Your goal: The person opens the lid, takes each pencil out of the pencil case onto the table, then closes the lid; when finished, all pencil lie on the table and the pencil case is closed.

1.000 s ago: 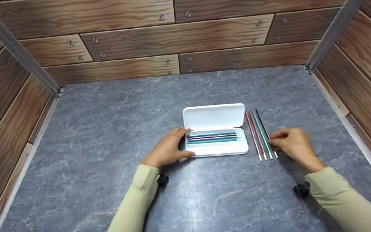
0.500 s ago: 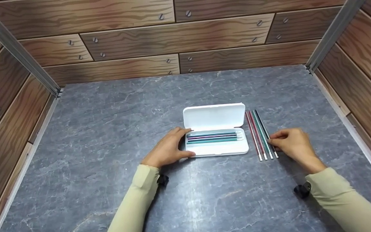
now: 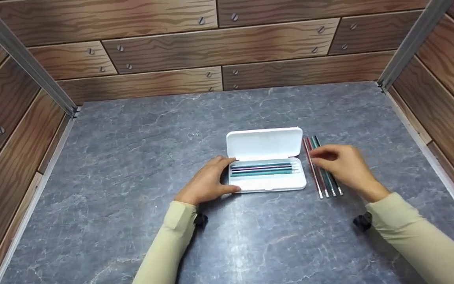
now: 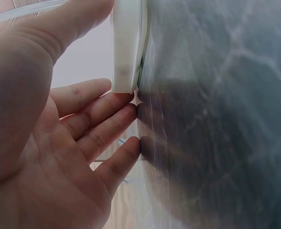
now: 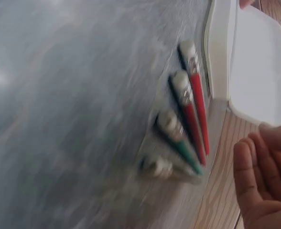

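The right hand (image 3: 343, 165) has moved up and in toward the case, away from the lower part of the dark pencil (image 3: 336, 184). From far off, starting at the left, I see my left hand (image 3: 207, 180) holding the end of the white case (image 3: 264, 184), thumb in front and fingers behind. The case sits open on the desk (image 3: 132, 157). It looks like light, stiff plastic and might slide, so a gentle grip on that end seems good. Inside lies a row of pencils (image 3: 262, 170). Just right of it lie two red pencils (image 5: 196, 102), then a green pencil (image 5: 185, 153) and the dark one. I think they are light, hard and smooth and could roll, so I'd pinch each near its middle. My right hand is over them, fingers loose, with nothing seen in it; I can't tell if it touches one.
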